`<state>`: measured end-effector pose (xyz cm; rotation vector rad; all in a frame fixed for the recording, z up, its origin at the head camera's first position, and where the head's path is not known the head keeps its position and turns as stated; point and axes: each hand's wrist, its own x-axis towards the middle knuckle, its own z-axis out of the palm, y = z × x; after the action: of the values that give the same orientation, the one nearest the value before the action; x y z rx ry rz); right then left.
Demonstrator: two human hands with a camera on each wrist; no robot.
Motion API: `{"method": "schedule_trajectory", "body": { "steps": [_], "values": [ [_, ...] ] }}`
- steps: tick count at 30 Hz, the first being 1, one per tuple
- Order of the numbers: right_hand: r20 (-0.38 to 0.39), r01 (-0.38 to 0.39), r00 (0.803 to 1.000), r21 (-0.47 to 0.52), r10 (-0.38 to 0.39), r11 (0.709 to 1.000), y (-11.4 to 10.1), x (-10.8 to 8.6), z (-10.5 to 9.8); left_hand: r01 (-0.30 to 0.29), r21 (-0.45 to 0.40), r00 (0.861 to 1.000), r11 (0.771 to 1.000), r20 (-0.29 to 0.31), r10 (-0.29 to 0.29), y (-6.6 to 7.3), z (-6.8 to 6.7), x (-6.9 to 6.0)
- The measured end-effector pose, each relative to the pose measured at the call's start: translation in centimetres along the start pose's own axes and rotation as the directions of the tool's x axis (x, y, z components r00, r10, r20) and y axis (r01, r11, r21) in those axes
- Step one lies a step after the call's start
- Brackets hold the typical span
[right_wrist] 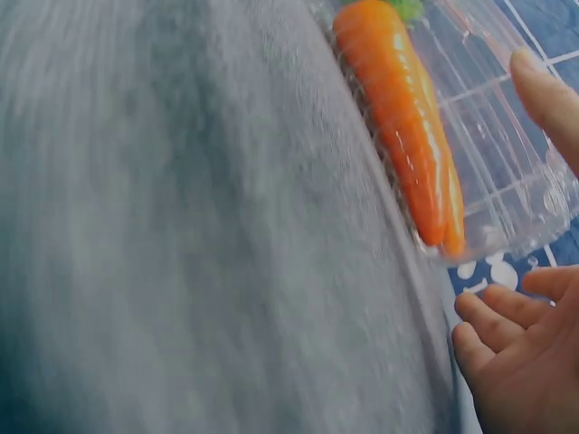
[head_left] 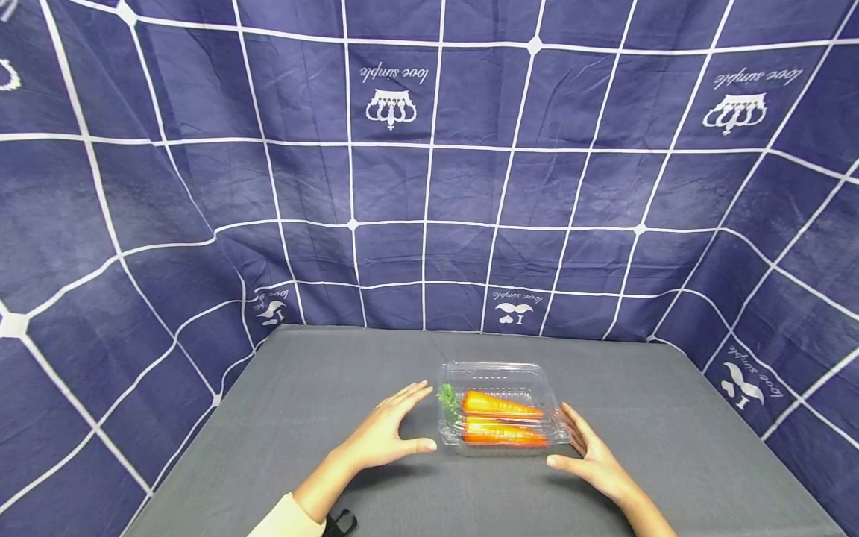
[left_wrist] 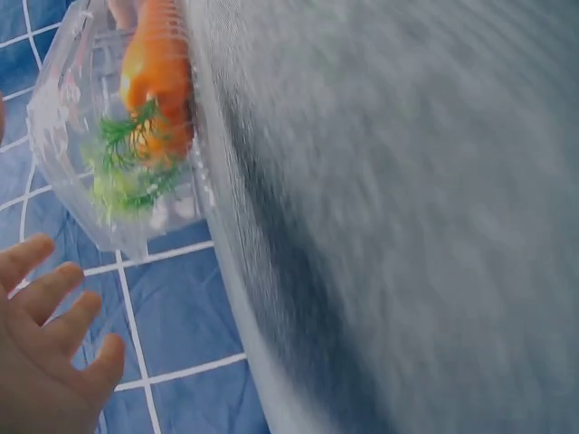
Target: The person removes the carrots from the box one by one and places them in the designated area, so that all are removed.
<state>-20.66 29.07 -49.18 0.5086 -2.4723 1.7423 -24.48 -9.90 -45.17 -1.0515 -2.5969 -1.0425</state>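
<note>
A clear plastic clamshell box (head_left: 530,379) sits on the grey table with two orange carrots inside, an upper carrot (head_left: 498,405) and a lower carrot (head_left: 503,432). Green leaves (head_left: 448,401) show at the box's left end. Left of the box, with a gap between, my left hand (head_left: 382,434) has its fingers extended and thumb apart. My right hand (head_left: 596,464) is beside the box's right end, fingers spread; whether its fingertips touch the plastic I cannot tell. Both wrist views show the left palm (left_wrist: 50,362) and right palm (right_wrist: 534,362) holding nothing.
The grey tabletop (head_left: 322,373) spreads around the box. A blue cloth with white grid lines (head_left: 389,186) hangs behind and along both sides. A small black strap (head_left: 341,523) lies by the left sleeve (head_left: 291,518) at the front.
</note>
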Motion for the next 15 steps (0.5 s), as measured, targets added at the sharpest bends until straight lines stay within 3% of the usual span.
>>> {"method": "schedule_trajectory", "body": {
  "steps": [8,15],
  "values": [
    [-0.058,-0.032,0.998,0.042,0.034,0.999,0.1,0.5,1.2,-0.007,-0.007,0.996,1.000,-0.089,0.006,0.4,1.1,0.9],
    [-0.095,-0.014,0.995,0.044,0.018,0.999,0.1,0.8,2.0,-0.102,0.035,0.976,0.994,-0.189,0.107,0.4,1.7,1.2]
  ]
}}
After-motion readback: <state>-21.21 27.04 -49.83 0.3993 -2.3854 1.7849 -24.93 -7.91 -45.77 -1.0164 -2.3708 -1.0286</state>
